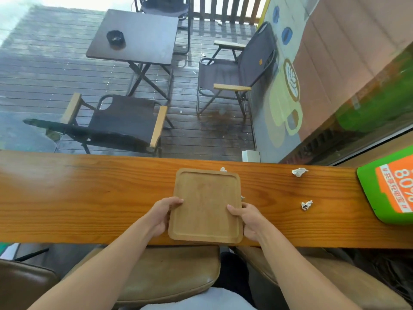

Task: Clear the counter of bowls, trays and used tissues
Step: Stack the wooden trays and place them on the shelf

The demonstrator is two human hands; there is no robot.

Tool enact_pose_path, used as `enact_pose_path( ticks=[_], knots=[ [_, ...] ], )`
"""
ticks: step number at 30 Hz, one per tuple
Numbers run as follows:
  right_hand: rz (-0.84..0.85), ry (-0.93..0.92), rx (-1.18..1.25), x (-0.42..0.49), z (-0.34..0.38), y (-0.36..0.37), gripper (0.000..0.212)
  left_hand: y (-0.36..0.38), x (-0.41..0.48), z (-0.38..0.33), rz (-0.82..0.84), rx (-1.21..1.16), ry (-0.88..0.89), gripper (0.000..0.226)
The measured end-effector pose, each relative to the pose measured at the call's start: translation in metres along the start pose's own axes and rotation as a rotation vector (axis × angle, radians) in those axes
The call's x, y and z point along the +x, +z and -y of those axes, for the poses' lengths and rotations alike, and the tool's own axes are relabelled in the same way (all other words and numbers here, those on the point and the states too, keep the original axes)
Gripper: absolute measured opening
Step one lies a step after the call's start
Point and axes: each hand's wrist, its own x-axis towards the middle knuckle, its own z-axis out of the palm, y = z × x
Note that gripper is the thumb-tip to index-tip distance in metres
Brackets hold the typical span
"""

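A square wooden tray (pixel 206 205) with a raised rim lies over the wooden counter (pixel 89 198), near its front edge. My left hand (pixel 164 217) grips the tray's left side and my right hand (pixel 248 221) grips its right side, thumbs on top. The tray holds nothing. A crumpled white tissue (pixel 299 171) lies at the counter's back right. Another crumpled tissue (pixel 306 205) with dark marks lies to the right of the tray. A small tissue scrap (pixel 223 169) peeks out behind the tray's far edge.
A green and orange sign (pixel 388 186) lies on the counter's right end. Brown cushioned stools (pixel 169 271) stand below the front edge. Through the glass beyond are a dark folding table (pixel 138 34), an ashtray (pixel 115 38) and folding chairs (pixel 234 74) on a deck.
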Motion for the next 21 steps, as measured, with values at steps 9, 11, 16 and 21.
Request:
enact_pose_path(
  ticks=[9, 11, 16, 21],
  knots=[
    [-0.027, -0.207, -0.009, -0.049, 0.025, -0.008, 0.053, 0.043, -0.016, -0.027, -0.070, 0.261, 0.243, 0.087],
    [-0.090, -0.255, -0.015, -0.059, 0.028, -0.011, 0.068, 0.054, -0.018, -0.036, -0.063, 0.316, 0.276, 0.088],
    [-0.293, -0.372, -0.043, -0.087, 0.028, -0.029, 0.098, 0.095, -0.035, -0.050, 0.017, 0.385, 0.313, 0.088],
    [-0.387, -0.430, 0.023, -0.120, 0.026, -0.069, 0.071, 0.144, -0.061, -0.042, 0.073, 0.448, 0.328, 0.085]
  ],
)
